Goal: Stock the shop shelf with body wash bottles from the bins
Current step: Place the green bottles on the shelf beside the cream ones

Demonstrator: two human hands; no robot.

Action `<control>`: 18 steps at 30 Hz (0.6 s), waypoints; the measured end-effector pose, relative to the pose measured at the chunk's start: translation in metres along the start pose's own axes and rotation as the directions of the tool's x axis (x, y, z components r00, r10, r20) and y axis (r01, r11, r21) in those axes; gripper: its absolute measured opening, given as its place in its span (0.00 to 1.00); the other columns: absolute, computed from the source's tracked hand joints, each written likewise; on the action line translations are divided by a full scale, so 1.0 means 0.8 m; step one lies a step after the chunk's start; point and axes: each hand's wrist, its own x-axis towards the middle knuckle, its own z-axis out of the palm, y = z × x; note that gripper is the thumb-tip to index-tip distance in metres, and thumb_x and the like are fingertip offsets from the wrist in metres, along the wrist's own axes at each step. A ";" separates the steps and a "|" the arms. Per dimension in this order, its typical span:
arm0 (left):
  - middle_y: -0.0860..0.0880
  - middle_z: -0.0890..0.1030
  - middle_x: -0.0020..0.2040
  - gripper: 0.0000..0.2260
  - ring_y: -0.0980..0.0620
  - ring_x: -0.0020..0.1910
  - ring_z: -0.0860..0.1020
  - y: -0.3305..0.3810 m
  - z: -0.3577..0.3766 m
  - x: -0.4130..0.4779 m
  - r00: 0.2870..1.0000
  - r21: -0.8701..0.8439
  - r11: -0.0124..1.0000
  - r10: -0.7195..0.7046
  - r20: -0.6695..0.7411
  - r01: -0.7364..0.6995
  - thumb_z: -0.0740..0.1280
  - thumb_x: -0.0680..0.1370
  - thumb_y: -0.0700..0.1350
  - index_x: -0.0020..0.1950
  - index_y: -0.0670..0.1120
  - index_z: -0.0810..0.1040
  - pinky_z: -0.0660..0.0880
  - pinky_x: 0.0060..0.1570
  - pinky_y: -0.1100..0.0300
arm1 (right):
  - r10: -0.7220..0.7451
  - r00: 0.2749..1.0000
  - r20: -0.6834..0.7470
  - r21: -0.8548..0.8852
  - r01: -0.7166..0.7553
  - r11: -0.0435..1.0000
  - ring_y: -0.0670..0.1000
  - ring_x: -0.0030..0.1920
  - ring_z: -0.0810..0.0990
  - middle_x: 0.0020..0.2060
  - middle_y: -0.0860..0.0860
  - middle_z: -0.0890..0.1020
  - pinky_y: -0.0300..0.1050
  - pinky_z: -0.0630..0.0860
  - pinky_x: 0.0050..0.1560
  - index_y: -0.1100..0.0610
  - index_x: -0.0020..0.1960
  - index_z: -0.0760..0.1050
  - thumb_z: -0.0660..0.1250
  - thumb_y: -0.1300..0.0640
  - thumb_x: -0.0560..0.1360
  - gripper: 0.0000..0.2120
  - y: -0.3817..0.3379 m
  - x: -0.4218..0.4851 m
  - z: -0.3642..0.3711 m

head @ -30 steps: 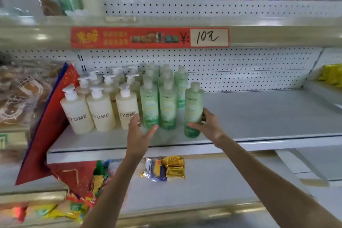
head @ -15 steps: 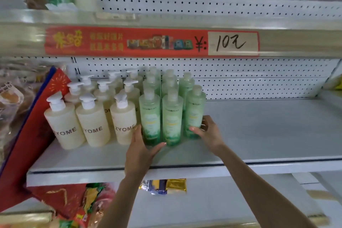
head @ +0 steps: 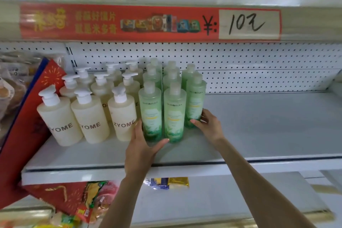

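Several green SHIROIRUKA body wash bottles stand in rows on the white shelf (head: 262, 127). My right hand (head: 210, 127) grips the base of the rightmost green bottle (head: 195, 100), thumb in front and fingers behind it; the bottle stands upright on the shelf beside the others. My left hand (head: 141, 146) touches the base of the front-left green bottle (head: 150, 111), fingers up its left side and thumb stretched across the front towards the middle front bottle (head: 174, 114).
Several cream ZYOME pump bottles (head: 88, 118) stand left of the green ones. A red gift bag (head: 22, 131) leans at the shelf's left end. The shelf's right half is bare. Snack packets (head: 168, 182) lie on the lower shelf. A red price strip (head: 148, 22) runs overhead.
My right hand has slid the green bottle back from the shelf's front edge against the other green bottles. My left hand has reached in and touched the front-left bottle. The view moved closer.
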 end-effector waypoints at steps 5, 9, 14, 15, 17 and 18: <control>0.50 0.70 0.71 0.47 0.47 0.66 0.72 -0.003 0.001 0.001 1.000 0.001 1.000 0.000 0.003 0.000 0.71 0.62 0.66 0.75 0.51 0.57 0.72 0.62 0.45 | -0.014 0.999 0.041 -0.024 0.015 1.000 0.45 0.52 0.79 0.51 0.45 0.81 0.37 0.74 0.57 0.53 0.65 0.74 0.72 0.59 0.72 0.22 0.000 -0.001 0.000; 0.51 0.70 0.71 0.48 0.47 0.66 0.72 -0.004 0.002 0.001 1.000 -0.003 1.000 -0.008 0.008 0.008 0.68 0.61 0.70 0.75 0.53 0.56 0.72 0.62 0.44 | -0.017 0.998 0.058 -0.038 0.019 0.999 0.48 0.55 0.80 0.51 0.46 0.81 0.40 0.73 0.59 0.52 0.67 0.73 0.71 0.58 0.73 0.22 0.001 0.000 0.001; 0.50 0.70 0.71 0.48 0.47 0.66 0.72 -0.005 0.002 0.000 1.000 0.004 1.000 -0.006 0.006 0.006 0.68 0.61 0.71 0.75 0.53 0.56 0.73 0.62 0.43 | -0.011 0.996 0.090 -0.088 0.019 0.996 0.51 0.58 0.79 0.55 0.47 0.81 0.50 0.73 0.63 0.49 0.69 0.70 0.69 0.55 0.75 0.23 0.001 0.000 0.001; 0.50 0.70 0.71 0.48 0.47 0.66 0.72 -0.004 0.002 0.000 1.000 0.007 1.000 -0.004 0.003 0.004 0.67 0.61 0.71 0.75 0.53 0.56 0.73 0.62 0.43 | -0.007 0.995 0.095 -0.098 0.016 0.995 0.51 0.59 0.79 0.57 0.47 0.81 0.51 0.73 0.64 0.48 0.69 0.69 0.69 0.54 0.75 0.23 0.002 0.000 0.001; 0.50 0.70 0.71 0.48 0.46 0.66 0.72 -0.002 0.002 0.000 1.000 0.017 1.000 -0.003 0.001 0.003 0.67 0.61 0.71 0.75 0.52 0.56 0.73 0.62 0.43 | 0.005 0.996 0.094 -0.107 0.006 0.994 0.51 0.59 0.78 0.58 0.48 0.81 0.52 0.72 0.64 0.49 0.69 0.69 0.69 0.53 0.75 0.23 0.002 0.000 0.001; 0.50 0.70 0.71 0.48 0.46 0.66 0.72 -0.002 0.002 -0.001 1.000 0.023 1.000 -0.003 -0.002 0.003 0.67 0.61 0.70 0.75 0.52 0.56 0.73 0.62 0.43 | 0.012 0.996 0.089 -0.109 -0.002 0.994 0.51 0.60 0.78 0.59 0.49 0.80 0.52 0.72 0.64 0.49 0.69 0.69 0.69 0.53 0.75 0.24 0.002 -0.001 0.002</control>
